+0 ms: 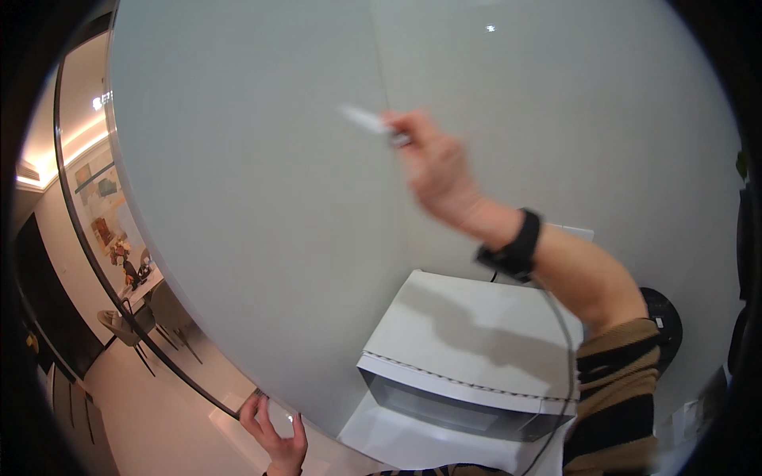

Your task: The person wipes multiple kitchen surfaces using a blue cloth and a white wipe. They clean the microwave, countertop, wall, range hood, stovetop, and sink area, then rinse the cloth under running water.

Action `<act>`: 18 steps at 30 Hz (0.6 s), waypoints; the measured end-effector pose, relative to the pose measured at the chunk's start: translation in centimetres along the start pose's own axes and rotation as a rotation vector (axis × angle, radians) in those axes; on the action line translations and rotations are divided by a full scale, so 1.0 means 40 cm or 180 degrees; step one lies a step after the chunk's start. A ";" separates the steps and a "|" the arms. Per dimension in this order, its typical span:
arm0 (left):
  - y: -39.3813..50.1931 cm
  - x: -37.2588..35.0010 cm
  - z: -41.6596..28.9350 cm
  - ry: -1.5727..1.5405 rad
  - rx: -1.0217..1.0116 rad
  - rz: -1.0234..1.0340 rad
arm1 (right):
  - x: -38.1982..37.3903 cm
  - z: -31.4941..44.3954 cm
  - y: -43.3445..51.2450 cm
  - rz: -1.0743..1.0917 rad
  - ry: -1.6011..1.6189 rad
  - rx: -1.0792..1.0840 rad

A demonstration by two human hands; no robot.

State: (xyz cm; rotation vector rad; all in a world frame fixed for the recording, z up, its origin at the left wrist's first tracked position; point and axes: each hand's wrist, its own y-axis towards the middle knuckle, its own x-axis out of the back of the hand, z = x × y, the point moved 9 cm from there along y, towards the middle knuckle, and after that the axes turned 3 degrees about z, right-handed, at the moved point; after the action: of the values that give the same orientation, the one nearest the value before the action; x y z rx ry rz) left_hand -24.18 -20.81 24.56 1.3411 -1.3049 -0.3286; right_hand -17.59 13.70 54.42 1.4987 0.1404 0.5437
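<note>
My right hand (437,163), with a black band on the wrist, is raised in front of the grey-white wall (268,149). It grips a slim white tool (362,118), blurred, whose pale end points up and to the left; its exact kind cannot be told. At the bottom, my left hand (277,434) has its fingers apart beside the edge of the wall panel, near the end of a dark frame. Whether it touches the edge is unclear. Nothing shows between its fingers.
Below my right arm stands a white microwave oven (476,333) on a white counter (381,428). A dark cable (568,357) hangs across it. A black round object (664,327) lies behind my sleeve. At the left, beyond a dark frame, are chairs (169,309) and a table with flowers.
</note>
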 end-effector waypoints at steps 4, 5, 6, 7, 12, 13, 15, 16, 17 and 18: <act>0.103 0.014 0.031 0.0246 0.0138 -0.0013 | -0.263 0.226 -0.033 -0.0188 0.0741 0.0472; 0.123 0.008 0.035 0.0284 0.0086 0.0087 | -0.313 0.253 -0.043 -0.0245 0.0737 0.0497; 0.138 0.000 0.027 0.0355 -0.0111 0.0195 | -0.350 0.261 -0.051 -0.0247 0.0716 0.0561; 0.146 -0.009 0.030 0.0492 -0.0147 0.0315 | -0.370 0.250 -0.053 -0.0261 0.0541 0.0747; 0.154 -0.024 0.035 0.0840 -0.0310 0.0580 | -0.343 -0.005 0.095 -0.0578 -0.0361 0.0829; 0.155 -0.023 0.036 0.0856 -0.0314 0.0568 | -0.331 -0.087 0.136 -0.0408 -0.0532 0.0447; 0.156 -0.020 0.034 0.0902 -0.0376 0.0547 | -0.305 -0.256 0.159 -0.0134 -0.0347 -0.1169; 0.158 -0.018 0.033 0.0926 -0.0402 0.0547 | -0.303 -0.238 0.163 -0.0209 -0.0420 -0.0971; 0.160 -0.018 0.032 0.0951 -0.0440 0.0534 | -0.291 -0.223 0.148 -0.0371 -0.0530 -0.1005; 0.158 -0.020 0.029 0.0957 -0.0455 0.0512 | -0.302 -0.205 0.129 -0.0362 -0.0631 -0.1265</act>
State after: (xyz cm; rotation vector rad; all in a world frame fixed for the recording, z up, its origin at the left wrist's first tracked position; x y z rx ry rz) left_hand -28.43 -18.85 29.06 1.1091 -1.1065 -0.1015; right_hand -32.85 15.89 55.78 1.1404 -0.0366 0.3066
